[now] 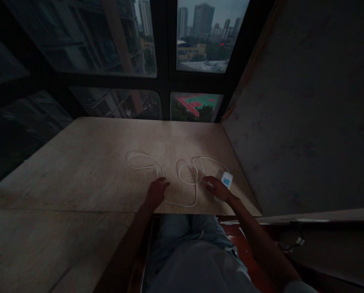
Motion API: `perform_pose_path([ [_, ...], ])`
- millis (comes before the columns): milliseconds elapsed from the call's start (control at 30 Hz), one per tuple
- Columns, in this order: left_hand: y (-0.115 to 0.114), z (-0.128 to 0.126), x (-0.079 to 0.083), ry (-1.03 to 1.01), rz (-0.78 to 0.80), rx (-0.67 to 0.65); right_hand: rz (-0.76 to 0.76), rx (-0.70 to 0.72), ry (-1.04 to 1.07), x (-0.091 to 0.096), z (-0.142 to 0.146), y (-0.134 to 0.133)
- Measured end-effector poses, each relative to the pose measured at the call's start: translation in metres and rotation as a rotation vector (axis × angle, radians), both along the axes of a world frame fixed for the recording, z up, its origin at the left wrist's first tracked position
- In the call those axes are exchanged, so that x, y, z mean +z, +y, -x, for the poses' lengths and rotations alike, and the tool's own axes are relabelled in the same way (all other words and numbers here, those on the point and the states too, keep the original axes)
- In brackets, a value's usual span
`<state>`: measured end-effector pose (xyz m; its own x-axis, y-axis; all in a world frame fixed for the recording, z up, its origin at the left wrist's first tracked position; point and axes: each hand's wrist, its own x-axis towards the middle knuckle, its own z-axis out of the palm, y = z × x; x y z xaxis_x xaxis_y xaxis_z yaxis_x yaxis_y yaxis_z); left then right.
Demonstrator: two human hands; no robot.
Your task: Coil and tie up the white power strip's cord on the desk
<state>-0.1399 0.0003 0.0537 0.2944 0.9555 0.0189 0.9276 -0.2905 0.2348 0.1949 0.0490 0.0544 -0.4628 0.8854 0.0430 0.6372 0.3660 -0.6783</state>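
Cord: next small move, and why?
Probably draw the left hand toward the right hand, bringing the left loop in: the cord lies in loose, separate loops on the table, with the left hand at that loop's near end and the right beside the middle loop.

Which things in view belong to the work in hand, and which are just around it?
In hand:
- white cable, loosely looped, by the left hand and right hand; grip unclear
- white block with blue face, beside the right hand, at the cable's end

Just around:
- wooden surface underneath
- window ahead
- shiny object, lower right, too dark to identify
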Motion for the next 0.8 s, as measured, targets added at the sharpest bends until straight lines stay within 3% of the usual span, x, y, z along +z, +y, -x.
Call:
perform_pose_path([
  [133,0.036,0.014,0.015,0.099,0.064,-0.281,0.004,0.041,-0.027,-0.006,-0.003,0.006],
  [200,0.048,0.019,0.023,0.115,0.07,-0.344,0.003,0.045,-0.026,-0.01,-0.005,0.007],
  [300,0.062,0.024,0.03,0.205,0.117,-0.333,0.016,0.065,-0.012,-0.014,-0.007,0.006],
  [433,0.08,0.024,0.026,0.309,0.208,-0.344,0.056,0.041,0.034,-0.019,-0.005,0.004],
  [633,0.1,0.014,0.019,0.26,0.215,-0.342,0.085,0.03,0.104,-0.027,-0.004,0.005],
  [800,0.105,0.002,0.024,0.211,0.184,-0.216,0.105,0.056,0.111,-0.027,-0.007,0.012],
])
